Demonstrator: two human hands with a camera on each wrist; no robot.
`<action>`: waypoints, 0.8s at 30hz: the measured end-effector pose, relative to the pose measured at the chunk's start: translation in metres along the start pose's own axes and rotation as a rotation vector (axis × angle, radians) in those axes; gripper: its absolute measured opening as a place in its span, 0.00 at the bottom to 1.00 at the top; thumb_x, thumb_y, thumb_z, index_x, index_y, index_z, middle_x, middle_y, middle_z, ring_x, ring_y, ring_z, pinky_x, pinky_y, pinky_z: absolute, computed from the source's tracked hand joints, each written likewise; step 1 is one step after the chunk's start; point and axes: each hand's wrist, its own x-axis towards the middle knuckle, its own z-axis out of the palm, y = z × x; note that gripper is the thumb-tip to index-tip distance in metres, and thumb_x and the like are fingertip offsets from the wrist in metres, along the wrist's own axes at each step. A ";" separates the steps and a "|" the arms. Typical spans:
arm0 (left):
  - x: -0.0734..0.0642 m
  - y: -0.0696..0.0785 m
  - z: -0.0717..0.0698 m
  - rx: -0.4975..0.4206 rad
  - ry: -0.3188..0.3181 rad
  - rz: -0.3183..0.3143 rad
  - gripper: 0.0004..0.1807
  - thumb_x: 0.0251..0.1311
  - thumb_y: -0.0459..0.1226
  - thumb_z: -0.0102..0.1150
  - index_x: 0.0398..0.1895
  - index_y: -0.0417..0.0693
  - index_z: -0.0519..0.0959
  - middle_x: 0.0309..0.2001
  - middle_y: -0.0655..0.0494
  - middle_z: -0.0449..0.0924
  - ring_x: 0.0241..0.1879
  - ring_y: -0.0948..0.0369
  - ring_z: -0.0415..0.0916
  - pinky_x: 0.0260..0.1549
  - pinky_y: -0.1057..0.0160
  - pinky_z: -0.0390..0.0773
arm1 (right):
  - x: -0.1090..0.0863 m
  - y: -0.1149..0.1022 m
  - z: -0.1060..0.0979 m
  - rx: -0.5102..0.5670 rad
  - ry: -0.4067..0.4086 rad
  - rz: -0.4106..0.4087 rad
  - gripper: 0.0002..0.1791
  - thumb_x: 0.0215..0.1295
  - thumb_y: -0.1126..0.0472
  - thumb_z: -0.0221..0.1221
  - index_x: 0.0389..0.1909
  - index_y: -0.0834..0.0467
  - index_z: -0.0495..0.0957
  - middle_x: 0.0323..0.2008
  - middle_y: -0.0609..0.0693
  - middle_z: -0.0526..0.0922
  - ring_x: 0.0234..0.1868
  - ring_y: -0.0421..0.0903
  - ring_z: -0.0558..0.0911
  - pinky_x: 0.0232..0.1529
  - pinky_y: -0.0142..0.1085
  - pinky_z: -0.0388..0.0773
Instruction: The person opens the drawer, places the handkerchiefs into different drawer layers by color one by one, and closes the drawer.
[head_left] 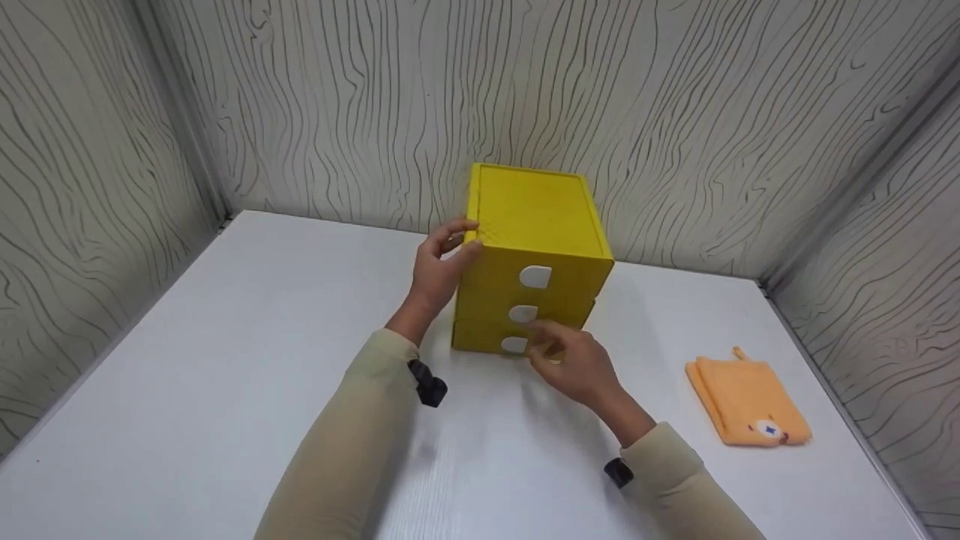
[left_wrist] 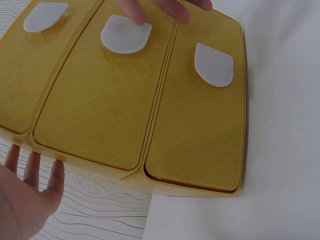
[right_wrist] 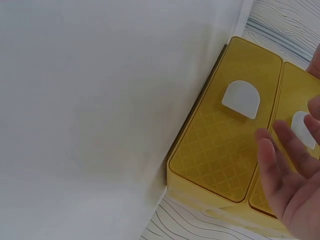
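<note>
A yellow cabinet [head_left: 544, 210] with three stacked drawers stands on the white table, each drawer front bearing a white rounded tab. My left hand [head_left: 439, 270] rests against the cabinet's upper left side, its fingertips at the edge. In the left wrist view, that hand's fingers [left_wrist: 33, 170] touch the side of the cabinet. My right hand [head_left: 577, 364] is in front of the lower drawers, fingers loosely bent. Its fingertips overlap the middle tab [left_wrist: 125, 35] in the left wrist view. All the drawers sit closed in their frames.
A folded orange cloth [head_left: 750, 401] with a small hanging loop lies on the white table [head_left: 225, 375] to the right. Wood-patterned panels [head_left: 420, 97] enclose the table at the back and both sides. Each wrist carries a small black device [head_left: 427, 384].
</note>
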 end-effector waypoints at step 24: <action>-0.002 0.000 0.001 0.039 0.009 -0.024 0.19 0.59 0.49 0.60 0.53 0.58 0.78 0.68 0.59 0.65 0.64 0.56 0.67 0.57 0.55 0.74 | 0.012 0.009 0.013 -0.060 -0.116 0.173 0.14 0.60 0.57 0.60 0.46 0.43 0.83 0.41 0.40 0.84 0.40 0.44 0.78 0.49 0.44 0.78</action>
